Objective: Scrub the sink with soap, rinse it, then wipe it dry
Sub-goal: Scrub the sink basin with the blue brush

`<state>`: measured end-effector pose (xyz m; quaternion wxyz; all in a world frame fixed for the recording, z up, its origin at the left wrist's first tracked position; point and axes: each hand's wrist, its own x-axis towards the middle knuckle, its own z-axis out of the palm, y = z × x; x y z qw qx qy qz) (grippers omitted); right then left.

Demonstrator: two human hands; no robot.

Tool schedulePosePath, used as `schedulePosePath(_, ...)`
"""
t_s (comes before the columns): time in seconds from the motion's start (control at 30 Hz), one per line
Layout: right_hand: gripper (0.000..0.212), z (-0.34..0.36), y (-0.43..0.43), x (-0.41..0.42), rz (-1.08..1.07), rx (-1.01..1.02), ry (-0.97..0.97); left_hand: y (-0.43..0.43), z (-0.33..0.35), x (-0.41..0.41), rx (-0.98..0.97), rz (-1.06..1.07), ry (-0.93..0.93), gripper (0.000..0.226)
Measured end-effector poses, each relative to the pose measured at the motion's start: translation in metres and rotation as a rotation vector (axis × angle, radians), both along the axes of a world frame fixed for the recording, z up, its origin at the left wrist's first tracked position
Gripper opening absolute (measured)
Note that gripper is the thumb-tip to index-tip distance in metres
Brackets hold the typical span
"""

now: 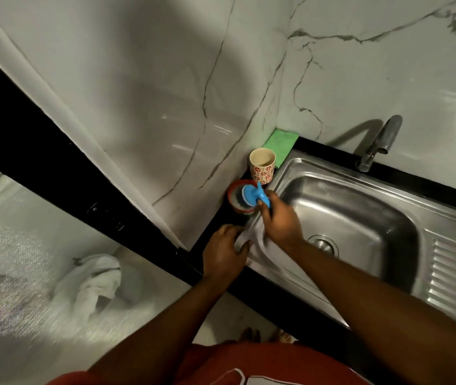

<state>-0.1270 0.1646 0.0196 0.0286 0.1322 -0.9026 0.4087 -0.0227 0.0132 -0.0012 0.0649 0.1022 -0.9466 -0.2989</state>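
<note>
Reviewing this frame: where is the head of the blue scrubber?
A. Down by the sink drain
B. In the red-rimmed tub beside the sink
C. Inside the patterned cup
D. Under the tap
B: the right hand grips the blue scrubber with its head set in the red-rimmed tub, which sits on the counter beside the sink, next to the patterned cup.

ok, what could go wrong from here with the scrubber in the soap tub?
1. The white cup with red flower print stands right beside the round red soap tub; the right hand working the blue-handled scrubber there could tip it into the steel sink.
2. The pale cloth gripped by the left hand drapes over the sink rim, so suds may soak it before drying.
</note>
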Motion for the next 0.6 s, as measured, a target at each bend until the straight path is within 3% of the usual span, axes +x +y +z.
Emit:
schedulePosePath(0.13,0.048,0.007,0.012,-0.041,0.050,0.321,0.141,-0.014,0.003,-0.030,-0.288,-0.184,-0.137,0.074)
schedulePosePath(0.23,0.055,0.006,0.005,-0.057,0.068,0.464,0.172,-0.017,-0.001,-0.046,-0.429,-0.281,-0.237,0.076)
schedulePosePath(0.6,0.054,-0.019,-0.022,-0.065,0.147,0.701,0.197,-0.034,-0.017,-0.053,-0.438,-0.380,-0.268,0.086)
